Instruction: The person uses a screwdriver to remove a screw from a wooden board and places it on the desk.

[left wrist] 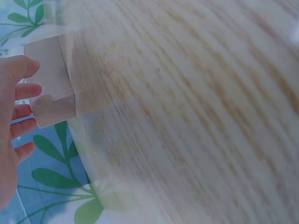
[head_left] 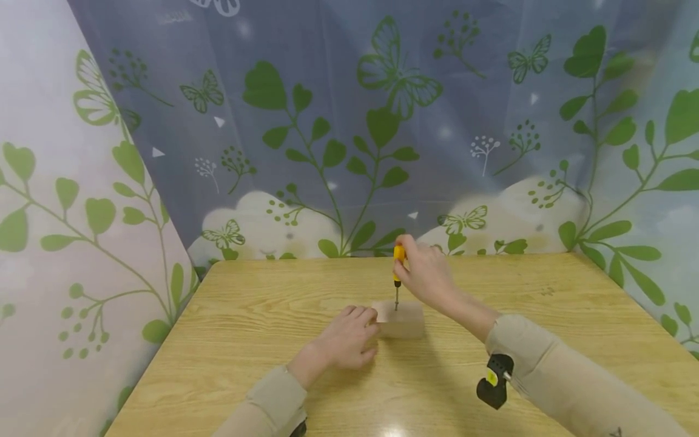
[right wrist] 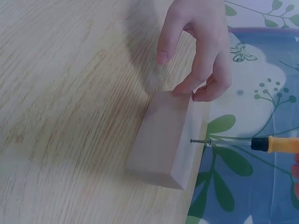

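Note:
A pale rectangular wooden block [head_left: 401, 328] lies on the table. A screw [right wrist: 199, 141] stands upright from its top face, its threads partly showing. My right hand [head_left: 428, 270] grips the yellow and black handle of a screwdriver [head_left: 399, 261] from above. The screwdriver's shaft points straight down, its tip at the screw head. At the block's left end is my left hand [head_left: 349, 337]. Its bent fingertips [right wrist: 184, 88] touch the end, while the thumb stands apart from the block. In the left wrist view the left hand's fingers are spread beside the block.
The wood-grain table [head_left: 262, 291] extends around the block on all sides. Behind it hangs a blue printed cloth [head_left: 327, 121] with leaves and butterflies, and a pale cloth [head_left: 71, 212] drapes the left side. A black wrist device [head_left: 495, 381] sits under the right sleeve.

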Demonstrator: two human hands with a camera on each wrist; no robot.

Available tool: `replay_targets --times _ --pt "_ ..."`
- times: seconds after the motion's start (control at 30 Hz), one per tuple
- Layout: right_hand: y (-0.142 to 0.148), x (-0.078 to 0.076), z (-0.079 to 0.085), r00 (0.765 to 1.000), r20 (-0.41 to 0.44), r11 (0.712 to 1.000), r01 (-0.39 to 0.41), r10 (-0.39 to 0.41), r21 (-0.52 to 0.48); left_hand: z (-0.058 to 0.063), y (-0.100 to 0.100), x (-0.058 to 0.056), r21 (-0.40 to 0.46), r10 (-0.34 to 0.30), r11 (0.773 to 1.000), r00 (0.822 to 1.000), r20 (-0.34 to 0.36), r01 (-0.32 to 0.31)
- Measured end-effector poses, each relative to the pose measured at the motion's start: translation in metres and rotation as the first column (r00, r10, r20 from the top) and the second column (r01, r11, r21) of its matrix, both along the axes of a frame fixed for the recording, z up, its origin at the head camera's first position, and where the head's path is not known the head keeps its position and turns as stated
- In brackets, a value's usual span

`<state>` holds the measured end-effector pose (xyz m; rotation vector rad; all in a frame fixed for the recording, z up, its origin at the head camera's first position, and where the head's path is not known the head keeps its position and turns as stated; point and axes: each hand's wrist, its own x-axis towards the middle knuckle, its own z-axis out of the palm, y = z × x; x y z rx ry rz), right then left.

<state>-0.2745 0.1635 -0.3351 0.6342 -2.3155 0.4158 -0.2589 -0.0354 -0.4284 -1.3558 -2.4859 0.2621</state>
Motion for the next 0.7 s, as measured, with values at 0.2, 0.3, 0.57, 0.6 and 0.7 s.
replay_targets --times 0.2,0.3,0.57,0.6,0.7 --pt "0.0018 0.0004 -0.0001 0.999 -0.005 0.997 0.042 -0.042 0.062 -0.0010 -0.0007 -0.0011 -0.003 -0.002 1.000 1.000 -0.008 0.002" --pt "0.0019 0.0009 0.0000 0.999 -0.027 0.995 0.040 -0.038 0.086 -0.0006 -0.0009 -0.0014 -0.003 0.005 1.000 1.000 0.002 -0.005" --pt "0.0018 0.0014 -0.0010 0.999 -0.037 0.995 0.042 -0.039 0.087 0.0024 -0.0004 -0.0003 -0.016 0.049 0.999 0.999 0.016 -0.049" --pt "0.0019 0.0013 -0.0012 0.999 -0.037 0.995 0.043 -0.040 0.086 0.0025 -0.0004 -0.0003 -0.018 0.056 0.998 0.998 0.016 -0.055" --pt "0.0023 0.0007 -0.0020 0.999 -0.036 0.996 0.042 -0.040 0.081 0.0028 0.0001 -0.0001 -0.028 0.067 0.997 0.998 0.010 -0.066"
